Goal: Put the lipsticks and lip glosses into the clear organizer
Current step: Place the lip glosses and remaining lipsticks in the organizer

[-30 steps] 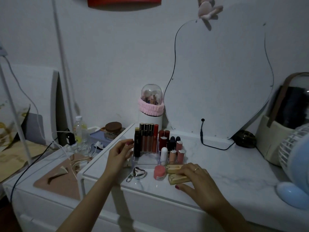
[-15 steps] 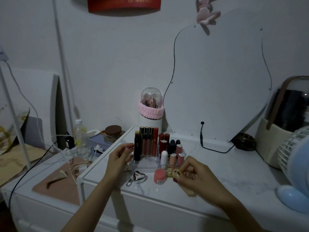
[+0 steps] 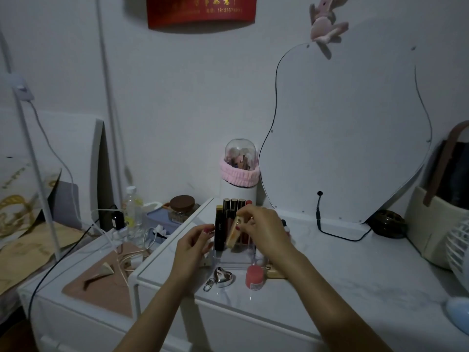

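Observation:
A clear organizer (image 3: pixel 234 260) stands on the white marble tabletop (image 3: pixel 342 280) with several lip glosses (image 3: pixel 234 205) and a black tube (image 3: pixel 219 231) upright in it. My right hand (image 3: pixel 264 232) pinches a gold lipstick (image 3: pixel 234 233), held tilted just above the organizer's front slots. My left hand (image 3: pixel 194 248) grips the organizer's left side. My right hand hides the lipsticks on the organizer's right side. A second gold lipstick (image 3: pixel 276 273) lies on the tabletop, partly under my right wrist.
A pink jar (image 3: pixel 254 277) and a silver heart keychain (image 3: pixel 223 276) lie in front of the organizer. Behind stand a brush holder (image 3: pixel 239 171) and a curvy mirror (image 3: pixel 347 133) with a black cable (image 3: pixel 337 236). A bag (image 3: pixel 436 219) and a fan (image 3: pixel 460 250) are on the right.
My right hand picked one gold lipstick off the tabletop and lifted it up and back over the organizer. My left hand stayed on the organizer's left side.

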